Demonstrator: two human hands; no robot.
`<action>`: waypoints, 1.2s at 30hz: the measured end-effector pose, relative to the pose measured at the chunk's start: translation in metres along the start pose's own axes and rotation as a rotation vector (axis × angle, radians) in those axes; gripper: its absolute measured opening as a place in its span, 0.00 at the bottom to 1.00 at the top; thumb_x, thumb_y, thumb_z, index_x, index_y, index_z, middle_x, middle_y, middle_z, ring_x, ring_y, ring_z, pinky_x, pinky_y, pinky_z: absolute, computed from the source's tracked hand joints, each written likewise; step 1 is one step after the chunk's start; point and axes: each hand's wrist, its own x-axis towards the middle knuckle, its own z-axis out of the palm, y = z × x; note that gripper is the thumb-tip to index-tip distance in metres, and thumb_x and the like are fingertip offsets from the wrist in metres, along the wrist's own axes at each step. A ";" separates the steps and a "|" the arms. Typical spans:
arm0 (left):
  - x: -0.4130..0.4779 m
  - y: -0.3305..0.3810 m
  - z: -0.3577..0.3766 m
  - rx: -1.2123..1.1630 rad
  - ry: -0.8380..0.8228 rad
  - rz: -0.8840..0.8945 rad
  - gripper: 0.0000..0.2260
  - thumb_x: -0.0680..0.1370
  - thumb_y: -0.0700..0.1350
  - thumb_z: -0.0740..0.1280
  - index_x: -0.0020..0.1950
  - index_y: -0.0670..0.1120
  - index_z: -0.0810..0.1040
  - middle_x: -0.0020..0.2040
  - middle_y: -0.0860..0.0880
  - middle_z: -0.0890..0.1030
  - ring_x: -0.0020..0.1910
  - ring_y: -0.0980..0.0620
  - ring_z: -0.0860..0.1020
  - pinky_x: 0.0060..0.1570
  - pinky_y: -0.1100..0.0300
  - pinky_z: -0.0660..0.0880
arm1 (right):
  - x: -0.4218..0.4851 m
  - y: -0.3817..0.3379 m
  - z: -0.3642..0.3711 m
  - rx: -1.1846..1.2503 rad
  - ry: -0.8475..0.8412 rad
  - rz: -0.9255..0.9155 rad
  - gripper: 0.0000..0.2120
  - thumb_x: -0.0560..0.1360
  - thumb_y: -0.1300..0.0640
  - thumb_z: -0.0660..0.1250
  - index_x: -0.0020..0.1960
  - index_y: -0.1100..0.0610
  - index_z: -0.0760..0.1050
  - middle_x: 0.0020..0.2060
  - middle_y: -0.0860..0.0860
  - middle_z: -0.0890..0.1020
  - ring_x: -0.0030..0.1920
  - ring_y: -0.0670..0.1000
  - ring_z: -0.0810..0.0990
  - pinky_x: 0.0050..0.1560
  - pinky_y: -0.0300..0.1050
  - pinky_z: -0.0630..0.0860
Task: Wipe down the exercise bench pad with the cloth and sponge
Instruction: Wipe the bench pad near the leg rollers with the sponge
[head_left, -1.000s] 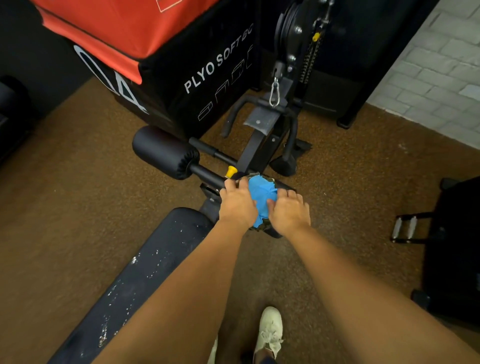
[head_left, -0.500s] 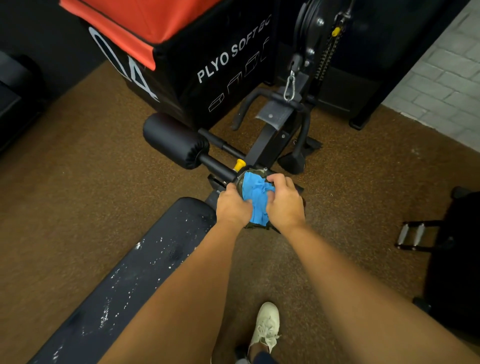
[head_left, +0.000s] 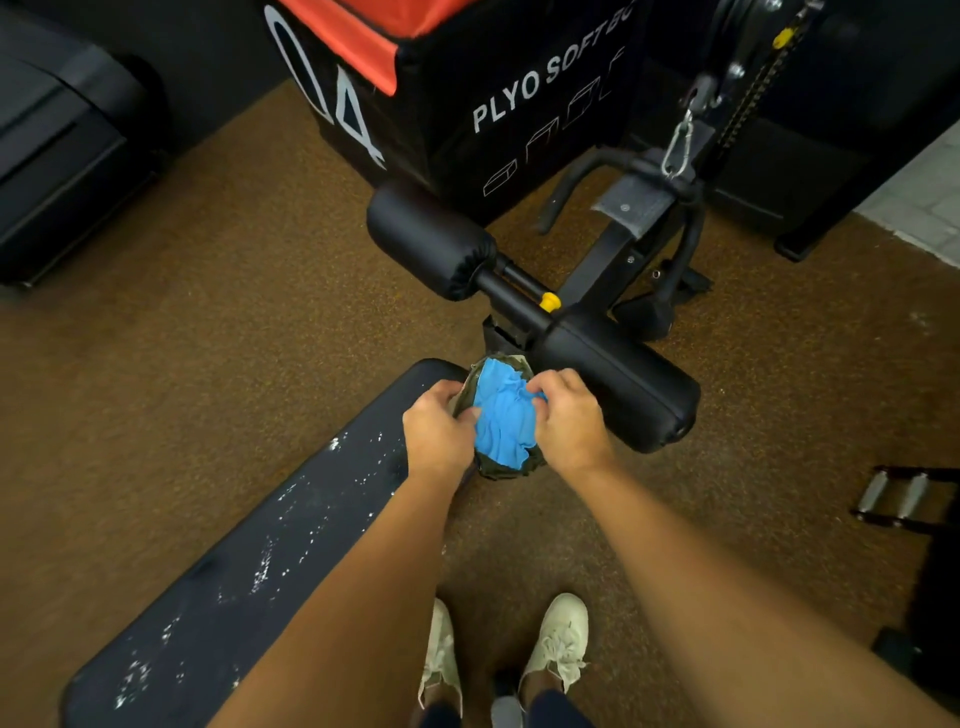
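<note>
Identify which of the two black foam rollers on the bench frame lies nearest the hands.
The right-side roller, lying just beyond the right hand. The other roller sits farther off, against the plyo box.

Bench pad (head_left: 249, 571) running from near left toward centre; cloth (head_left: 504, 415) on a sponge (head_left: 511, 467) at the pad's far end, left hand (head_left: 439, 431) and right hand (head_left: 569, 421) either side; roller pads (head_left: 618, 389) just beyond; plyo box (head_left: 467, 88) far behind; shoes (head_left: 556, 644) near, right of the pad
</note>
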 end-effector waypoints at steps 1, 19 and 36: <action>0.001 -0.007 -0.001 0.004 -0.002 -0.004 0.11 0.75 0.38 0.69 0.57 0.44 0.80 0.49 0.49 0.83 0.50 0.52 0.79 0.51 0.60 0.75 | -0.001 -0.001 0.008 -0.008 -0.023 0.005 0.11 0.78 0.61 0.63 0.59 0.57 0.73 0.58 0.54 0.72 0.56 0.54 0.76 0.53 0.48 0.79; 0.056 -0.120 0.027 0.003 -0.033 -0.003 0.14 0.76 0.35 0.66 0.61 0.44 0.80 0.53 0.48 0.83 0.52 0.52 0.81 0.57 0.59 0.77 | 0.030 0.020 0.125 -0.079 -0.121 0.100 0.19 0.77 0.65 0.62 0.68 0.58 0.70 0.66 0.53 0.65 0.66 0.55 0.70 0.66 0.49 0.71; 0.064 -0.206 0.027 0.477 0.145 0.277 0.18 0.77 0.38 0.63 0.68 0.39 0.73 0.70 0.39 0.70 0.72 0.38 0.64 0.70 0.45 0.63 | 0.037 0.015 0.203 -0.510 -0.223 -0.025 0.29 0.81 0.40 0.47 0.78 0.47 0.43 0.77 0.55 0.40 0.75 0.63 0.36 0.73 0.62 0.41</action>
